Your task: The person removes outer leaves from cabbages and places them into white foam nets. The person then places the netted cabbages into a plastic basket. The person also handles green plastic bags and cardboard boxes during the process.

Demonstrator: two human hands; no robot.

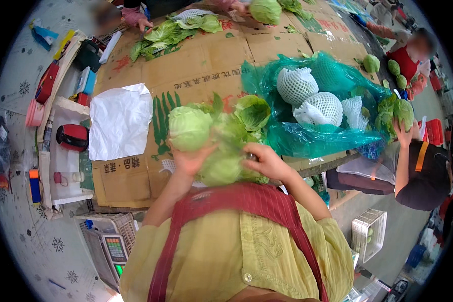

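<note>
My left hand (192, 158) cups a pale green cabbage head (190, 128) from below and holds it above the cardboard-covered table. My right hand (265, 161) is closed on the handle of a knife (230, 141), whose blade is blurred and points toward the cabbage. Loose cabbage leaves (221, 166) lie in a pile between and under my hands, and a curled leaf (252, 112) sits just beyond them. To the right, a green plastic bag (317, 139) lies spread open with cabbages in white foam netting (296, 86) in it.
A sheet of white paper (120, 120) lies at the left, near a white shelf with a red-black container (72, 137). Across the table a person's hands work near trimmed leaves (166, 34). At the right, a co-worker's hand (403, 132) holds a cabbage. A white crate (356, 230) stands below.
</note>
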